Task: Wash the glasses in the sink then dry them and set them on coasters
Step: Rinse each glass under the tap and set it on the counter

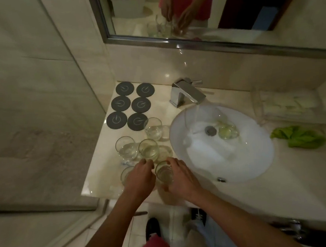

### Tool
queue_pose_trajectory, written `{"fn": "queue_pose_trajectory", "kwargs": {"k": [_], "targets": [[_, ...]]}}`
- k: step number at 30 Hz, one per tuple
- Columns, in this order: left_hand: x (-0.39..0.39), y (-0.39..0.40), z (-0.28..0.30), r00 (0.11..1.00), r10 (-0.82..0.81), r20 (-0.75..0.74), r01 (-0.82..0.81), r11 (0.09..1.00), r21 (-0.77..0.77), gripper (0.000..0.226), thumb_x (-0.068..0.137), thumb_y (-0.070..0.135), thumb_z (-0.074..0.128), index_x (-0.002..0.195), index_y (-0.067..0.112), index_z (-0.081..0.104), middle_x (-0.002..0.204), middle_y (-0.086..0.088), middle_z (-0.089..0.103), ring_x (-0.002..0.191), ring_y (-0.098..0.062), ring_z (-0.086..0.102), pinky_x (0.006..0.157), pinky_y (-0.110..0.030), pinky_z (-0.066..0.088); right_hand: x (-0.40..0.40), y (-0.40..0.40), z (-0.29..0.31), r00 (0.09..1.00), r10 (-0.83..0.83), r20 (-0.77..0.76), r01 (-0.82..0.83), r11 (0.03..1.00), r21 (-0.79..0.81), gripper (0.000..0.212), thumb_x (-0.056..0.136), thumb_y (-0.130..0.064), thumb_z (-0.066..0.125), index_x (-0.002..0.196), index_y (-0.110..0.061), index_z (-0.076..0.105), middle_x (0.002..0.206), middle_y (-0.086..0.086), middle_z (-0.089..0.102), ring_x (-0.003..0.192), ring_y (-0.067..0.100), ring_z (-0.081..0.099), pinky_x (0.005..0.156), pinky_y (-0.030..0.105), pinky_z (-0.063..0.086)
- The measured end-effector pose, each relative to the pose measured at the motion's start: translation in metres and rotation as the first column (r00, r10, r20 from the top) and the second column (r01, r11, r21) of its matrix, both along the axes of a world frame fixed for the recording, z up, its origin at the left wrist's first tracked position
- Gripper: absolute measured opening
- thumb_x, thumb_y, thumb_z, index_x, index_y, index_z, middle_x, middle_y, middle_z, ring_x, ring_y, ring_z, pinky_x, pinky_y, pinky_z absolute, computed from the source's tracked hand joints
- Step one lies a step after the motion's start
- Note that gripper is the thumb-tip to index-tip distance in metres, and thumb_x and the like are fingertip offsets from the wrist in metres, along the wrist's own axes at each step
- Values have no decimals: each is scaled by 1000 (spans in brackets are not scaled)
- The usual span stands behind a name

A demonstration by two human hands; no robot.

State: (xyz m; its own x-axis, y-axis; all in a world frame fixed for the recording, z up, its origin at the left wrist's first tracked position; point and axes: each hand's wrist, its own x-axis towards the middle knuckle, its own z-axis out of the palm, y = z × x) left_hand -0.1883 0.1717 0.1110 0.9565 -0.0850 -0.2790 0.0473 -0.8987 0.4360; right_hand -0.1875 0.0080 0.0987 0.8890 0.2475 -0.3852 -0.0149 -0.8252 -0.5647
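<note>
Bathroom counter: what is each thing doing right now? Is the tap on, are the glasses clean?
Faucet: on, water running.
Sink: wet, drain open.
Glass in the sink: lying on its side.
Coasters: six, all bare.
Glasses on the counter: upright; clean or not, cannot tell.
Front glass: upright, gripped by right hand.
Left hand: curled over another glass.
Green cloth: crumpled.

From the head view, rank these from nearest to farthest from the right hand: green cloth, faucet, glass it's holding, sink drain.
1. Glass, gripped by the right hand at the counter's front edge.
2. Sink drain, in the basin, beyond and right of the hand.
3. Faucet, behind the basin, running.
4. Green cloth, on the counter right of the sink.
</note>
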Motion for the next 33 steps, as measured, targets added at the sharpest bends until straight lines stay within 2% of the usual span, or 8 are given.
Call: {"fn": "queue_pose_trajectory", "kwargs": {"k": [6, 9, 11, 14, 18, 24, 29, 33], "targets": [[11, -3, -2, 1000, -17, -10, 17, 1000, -19, 25, 93, 10, 51, 116, 10, 60, 116, -7, 60, 97, -28, 63, 78, -44, 55, 3, 1, -9, 999, 44, -6, -44, 999, -6, 83, 77, -11, 79, 145, -26, 34, 142, 0, 46, 129, 20, 42, 101, 33, 44], [19, -11, 0, 999, -23, 23, 23, 1000, 13, 23, 91, 11, 50, 112, 9, 62, 111, -8, 64, 94, -29, 64, 73, -41, 54, 6, -10, -12, 996, 62, -61, -61, 998, 9, 99, 73, -20, 85, 152, -26, 26, 149, 0, 40, 135, 20, 39, 107, 33, 40], [27, -20, 0, 998, -44, 38, 44, 999, 11, 20, 90, 11, 51, 107, 8, 61, 106, -9, 64, 90, -30, 63, 72, -43, 54, 13, -24, -8, 991, 100, -92, -102, 995, -12, 101, 74, -18, 83, 155, -22, 23, 151, 3, 36, 139, 21, 37, 110, 35, 40], [44, -43, -2, 995, -85, 49, 84, 996, 13, 19, 88, 8, 51, 103, 6, 62, 101, -11, 65, 90, -32, 63, 74, -44, 54, 29, -57, -3, 988, 120, -100, -125, 991, -43, 80, 84, -11, 73, 152, -18, 32, 146, 4, 39, 136, 21, 41, 106, 37, 43], [71, -81, -5, 993, -119, 7, 119, 993, -11, 19, 88, 10, 51, 104, 10, 62, 102, -8, 66, 91, -30, 63, 75, -40, 54, 52, -106, -6, 1000, 25, -6, -25, 998, -52, 48, 91, -19, 68, 136, -20, 50, 135, 1, 49, 127, 20, 49, 98, 39, 48], [121, -151, -17, 985, -152, -82, 155, 987, 38, 17, 88, 12, 51, 102, 8, 62, 106, -10, 65, 94, -32, 62, 75, -37, 52, 104, -170, -10, 998, -46, 45, 50, 995, -84, 35, 94, -26, 64, 127, -19, 55, 128, 0, 54, 117, 20, 55, 91, 38, 49], [162, -205, -37, 978, -160, -133, 172, 981, 85, 16, 92, 17, 51, 100, 8, 61, 105, -12, 65, 94, -32, 61, 77, -36, 48, 155, -223, -30, 995, -83, 52, 88, 989, -120, 39, 94, -25, 66, 130, -17, 55, 129, 3, 56, 118, 24, 56, 89, 37, 51], [183, -228, -50, 984, -100, -149, 115, 989, 97, 22, 98, 24, 45, 102, 8, 60, 106, -11, 63, 94, -31, 61, 79, -37, 48, 193, -254, -58, 989, -143, 34, 147, 971, -190, 61, 87, -32, 75, 139, -19, 46, 139, 5, 44, 131, 27, 42, 95, 40, 48]]}}
